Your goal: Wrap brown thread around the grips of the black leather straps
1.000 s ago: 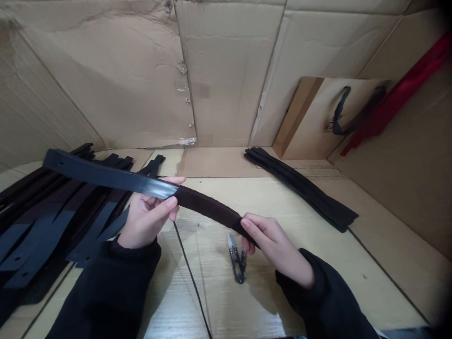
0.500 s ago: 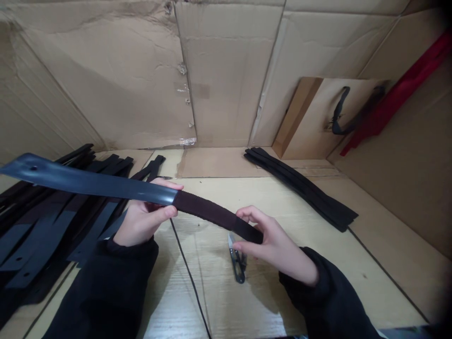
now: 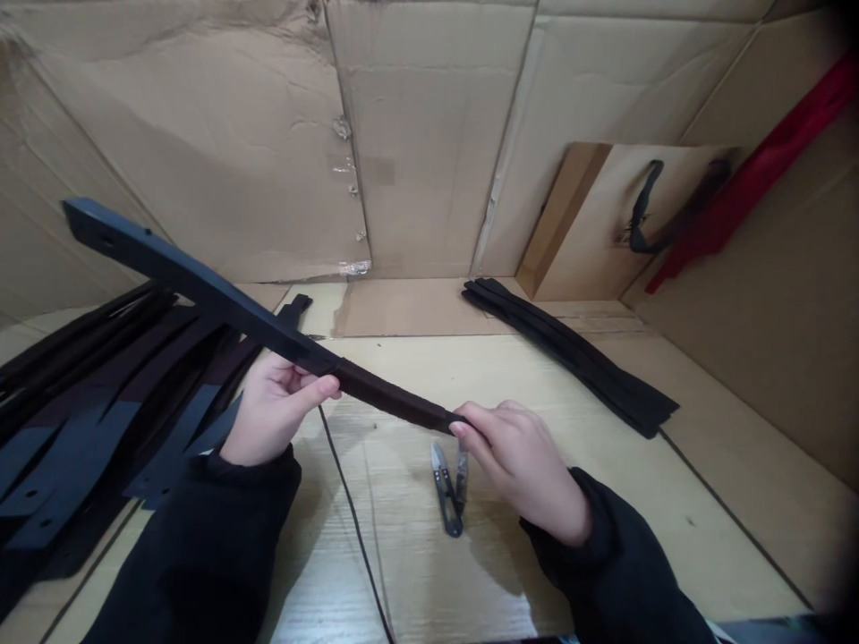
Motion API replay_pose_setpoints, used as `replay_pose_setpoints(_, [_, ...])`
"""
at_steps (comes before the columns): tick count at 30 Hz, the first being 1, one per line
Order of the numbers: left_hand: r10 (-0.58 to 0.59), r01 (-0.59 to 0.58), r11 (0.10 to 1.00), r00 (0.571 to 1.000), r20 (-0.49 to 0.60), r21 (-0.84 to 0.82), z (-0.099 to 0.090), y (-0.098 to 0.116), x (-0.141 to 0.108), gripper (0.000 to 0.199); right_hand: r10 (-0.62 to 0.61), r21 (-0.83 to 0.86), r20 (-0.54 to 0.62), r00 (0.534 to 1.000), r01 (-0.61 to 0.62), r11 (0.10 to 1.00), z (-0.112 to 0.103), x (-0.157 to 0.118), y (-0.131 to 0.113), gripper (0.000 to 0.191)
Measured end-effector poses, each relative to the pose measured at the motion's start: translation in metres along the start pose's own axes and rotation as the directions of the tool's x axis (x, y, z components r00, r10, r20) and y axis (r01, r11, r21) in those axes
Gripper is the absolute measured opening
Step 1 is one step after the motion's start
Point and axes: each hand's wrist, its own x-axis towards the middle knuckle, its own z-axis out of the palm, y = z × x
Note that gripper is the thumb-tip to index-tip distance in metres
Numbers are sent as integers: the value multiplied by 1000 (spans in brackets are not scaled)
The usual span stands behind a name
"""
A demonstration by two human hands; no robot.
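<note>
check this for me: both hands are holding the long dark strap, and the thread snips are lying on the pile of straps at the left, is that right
Not quite: the head view shows the thread snips lying on the wooden table, not on the pile of straps. Both hands, left and right, do hold the long dark strap.

Creased cardboard panels (image 3: 429, 134) form the rear wall and both sides, the seams patched with clear tape (image 3: 354, 267). Pale wood-grain counter (image 3: 577, 555), edged by cardboard strips, reflects whitish light near its front. Upper right: a brown paper bag (image 3: 604, 224) against the cardboard; a red strip (image 3: 758, 170) slants alongside.
</note>
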Motion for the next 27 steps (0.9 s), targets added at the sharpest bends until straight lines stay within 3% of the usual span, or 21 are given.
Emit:
replay_pose_setpoints(3, [14, -10, 992, 1000, 27, -125, 2, 3, -1, 22, 40, 128, 120, 992, -55, 990, -3, 0, -2, 41])
replay_pose_setpoints(7, [-17, 56, 967, 987, 160, -248, 8, 16, -3, 32, 32, 277, 209, 977, -90, 957, -3, 1, -3, 45])
replay_pose_setpoints(11, [-56, 121, 960, 966, 252, -251, 12, 26, -6, 35, 16, 401, 264, 964, -125, 908, -3, 3, -3, 45])
replay_pose_setpoints(19, [-33, 69, 989, 965, 259, -132, 9, 27, -5, 29, -33, 598, 321, 946, -176, 782, 1, 3, -4, 40])
replay_pose_setpoints(22, [1, 24, 992, 980, 199, -121, 12, 27, -4, 28, -40, 651, 244, 969, -133, 747, 2, 2, -4, 34])
replay_pose_setpoints(27, [33, -18, 989, 994, 103, -148, 19, 20, -1, 31, -53, 477, 28, 998, 34, 878, 5, 1, -3, 23])
